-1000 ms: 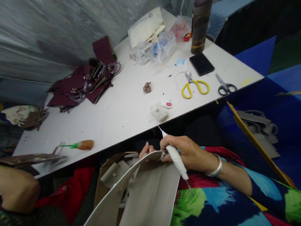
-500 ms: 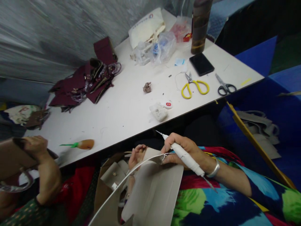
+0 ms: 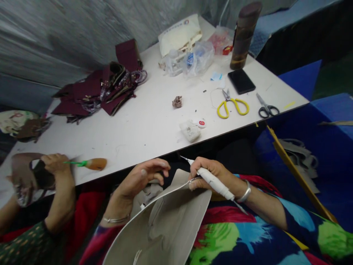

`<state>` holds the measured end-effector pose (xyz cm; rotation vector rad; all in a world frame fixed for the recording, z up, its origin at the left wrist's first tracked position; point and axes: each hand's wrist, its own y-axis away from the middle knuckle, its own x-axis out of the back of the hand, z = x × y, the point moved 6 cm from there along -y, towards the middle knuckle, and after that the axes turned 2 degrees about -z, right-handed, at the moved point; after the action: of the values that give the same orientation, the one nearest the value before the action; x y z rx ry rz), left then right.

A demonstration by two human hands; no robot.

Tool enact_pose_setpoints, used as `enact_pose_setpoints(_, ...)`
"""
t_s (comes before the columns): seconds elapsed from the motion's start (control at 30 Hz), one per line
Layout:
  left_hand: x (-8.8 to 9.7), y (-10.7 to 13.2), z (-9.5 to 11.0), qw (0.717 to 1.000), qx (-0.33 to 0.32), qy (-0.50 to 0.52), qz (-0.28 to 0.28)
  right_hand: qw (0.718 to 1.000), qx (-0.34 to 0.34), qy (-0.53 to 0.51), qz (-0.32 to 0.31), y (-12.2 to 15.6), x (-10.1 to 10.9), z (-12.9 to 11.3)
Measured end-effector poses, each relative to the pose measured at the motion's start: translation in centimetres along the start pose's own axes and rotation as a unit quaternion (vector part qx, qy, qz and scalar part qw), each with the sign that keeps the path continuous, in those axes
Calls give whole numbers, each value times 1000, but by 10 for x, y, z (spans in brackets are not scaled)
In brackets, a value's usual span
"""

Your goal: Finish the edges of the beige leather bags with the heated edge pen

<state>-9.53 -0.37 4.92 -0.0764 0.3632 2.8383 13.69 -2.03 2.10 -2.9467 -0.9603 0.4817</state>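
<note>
My right hand (image 3: 213, 173) is closed round an awl (image 3: 216, 184) wrapped in white tape, its thin metal tip pointing up and left. The same thumb and fingers pinch the edge of a beige bag panel (image 3: 176, 217), which hangs over my lap with a pale edge strip curving down to the left. Above that edge my left hand (image 3: 146, 175) is raised, fingers apart, with nothing in it. Some beige bag parts (image 3: 150, 193) show partly behind the panel, below my left hand.
On the white table (image 3: 154, 121) lie yellow-handled scissors (image 3: 233, 106), black scissors (image 3: 267, 108), a phone (image 3: 241, 81), a bottle (image 3: 245, 35), maroon bags (image 3: 104, 86) and an orange-handled brush or tool (image 3: 96, 164). A co-worker's hands (image 3: 56, 163) work at left. A blue bin (image 3: 328, 154) stands right.
My left hand has come out from behind the panel, rising to the left above its edge. The panel has swung open more. My right hand keeps the awl. The co-worker's hands have moved.
</note>
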Motion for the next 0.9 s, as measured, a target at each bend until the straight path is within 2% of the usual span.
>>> enact_pose_setpoints(0.03, -19, -10, -2, 996, 38, -23, -80, 1000, -1, 20, 12, -1, 0, -1)
enact_pose_setpoints(0.1, -44, -23, -2, 986, 58, -59, -144, 996, 0, 72, 52, -2, 4, -1)
enact_pose_setpoints(0.2, -67, -29, -8, 977, 50, -123, -169, 985, 5, 128, 120, -3, 11, 0)
enact_pose_setpoints(0.33, -70, -25, -24, 970, 54, -210, -110, 974, -2, 140, 176, -4, 17, 8)
enact_pose_setpoints(0.43, -69, -25, -36, 980, 63, -180, -61, 970, -8, 141, 196, -7, 17, 14)
enact_pose_setpoints(0.6, -70, -31, -50, 988, 65, -134, 50, 967, -12, 138, 212, -11, 20, 24)
enact_pose_setpoints(0.77, -74, -32, -59, 987, 57, -122, 91, 969, -6, 137, 205, -11, 21, 26)
enact_pose_setpoints(0.83, -63, -31, -61, 987, 58, -99, 114, 967, 2, 126, 223, -7, 25, 24)
enact_pose_setpoints(0.9, -38, -28, -56, 984, 61, -59, 159, 962, 28, 106, 249, -3, 34, 18)
